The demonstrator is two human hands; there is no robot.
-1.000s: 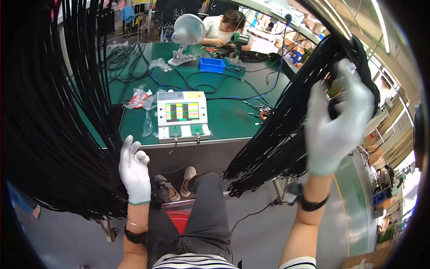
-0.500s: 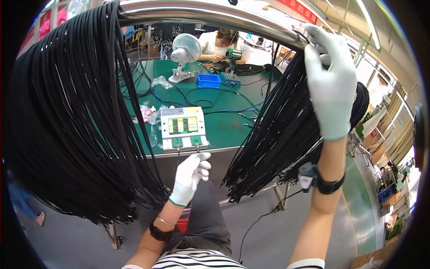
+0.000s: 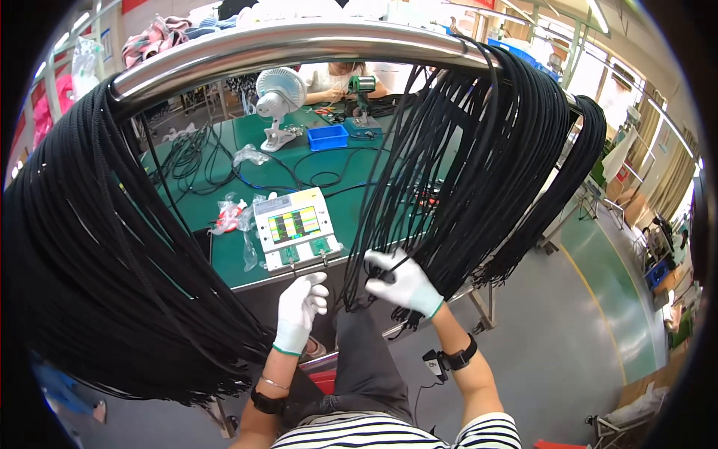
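Both of my hands wear white gloves with green cuffs. My left hand [image 3: 301,308] is just below the front edge of a small white tester [image 3: 293,224] with a lit coloured screen. Its fingers are curled; what lies inside them is hidden. Short dark leads stick out of the tester's two green sockets toward this hand. My right hand [image 3: 407,286] has its thumb and fingers curled round black cables at the lower left of the right-hand bundle [image 3: 479,187]. That bundle hangs from a shiny metal rail [image 3: 314,45]. A larger bundle of black cables [image 3: 90,284] hangs at the left.
Behind the tester, the green table [image 3: 224,179] bears a blue bin [image 3: 327,137], a white fan [image 3: 278,105], loose cables and plastic bags [image 3: 243,217]. A person works at the far side. My legs are below the table's front edge.
My right hand has come down from the rail to the hanging cables near the tester. The right-hand cables now spread further left. My left hand stays near the tester; the view has shifted.
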